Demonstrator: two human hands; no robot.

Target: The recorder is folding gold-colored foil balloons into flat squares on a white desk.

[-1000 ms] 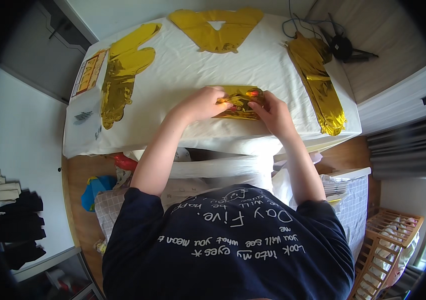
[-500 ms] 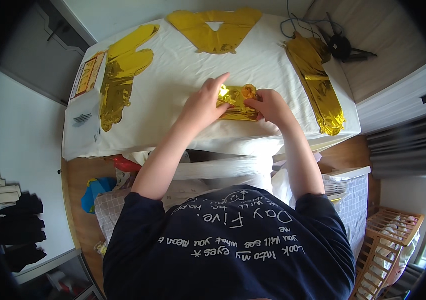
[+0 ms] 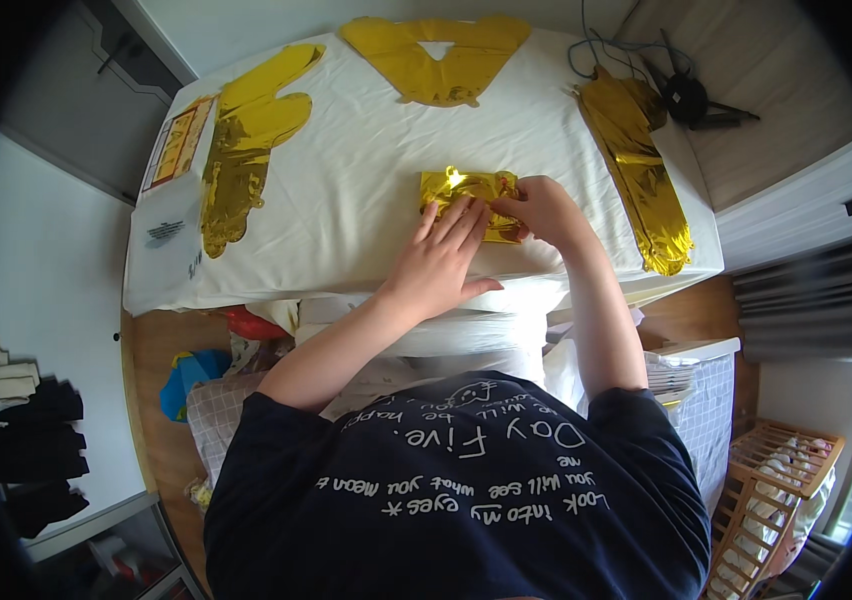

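Observation:
A folded piece of shiny gold foil (image 3: pixel 434 186), creased into a small rectangle, lies on the white-covered table near its front edge. My left hand (image 3: pixel 438 262) rests on it with fingers stretched out and pressing flat, the thumb apart towards me. At the right end of the foil, my right hand (image 3: pixel 546 210) pinches its edge between thumb and fingers. Three flat gold foil balloons lie around it: one shaped like a letter at the left (image 3: pixel 246 150), an A-shaped one (image 3: pixel 436 65) at the far middle and a long one (image 3: pixel 634 165) at the right.
A black device with antennas and cables (image 3: pixel 688 98) stands at the far right corner. At the left edge lie a printed card (image 3: pixel 178 145) and a clear plastic wrapper (image 3: pixel 168 232). A wooden crib (image 3: pixel 781 470) stands at the lower right, and a grey curtain (image 3: pixel 811 310) hangs above it.
My left hand has moved from the foil's left end down and across, and now lies flat on it. My right hand stays at the right end.

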